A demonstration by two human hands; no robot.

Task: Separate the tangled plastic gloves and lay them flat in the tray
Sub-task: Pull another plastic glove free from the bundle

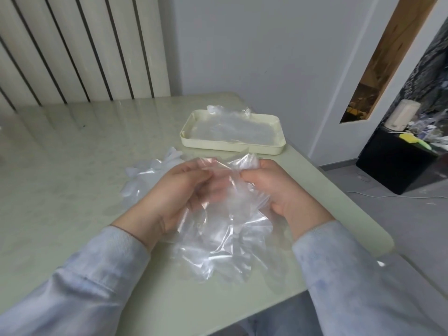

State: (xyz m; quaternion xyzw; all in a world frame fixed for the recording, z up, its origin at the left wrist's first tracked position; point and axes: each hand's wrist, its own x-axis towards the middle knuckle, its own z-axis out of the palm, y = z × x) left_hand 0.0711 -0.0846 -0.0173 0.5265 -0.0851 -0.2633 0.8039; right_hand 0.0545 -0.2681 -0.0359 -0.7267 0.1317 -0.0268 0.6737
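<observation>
Hands at frame centre: left hand [180,190] and right hand [274,187] pinch glove [225,226], likely to pull it apart. Tray [232,147], upper centre, holds flattened gloves; pile [145,175] waits left.

Clear, glossy gloves [218,229] at lower centre, a cream tray [232,144] above, a pale green marbled table [72,154], light blue sleeves [97,275].

The pale green tabletop [72,166] carries a cream tray [218,144] beyond the fingers [254,177] and loose plastic gloves [145,175] left of them.
</observation>
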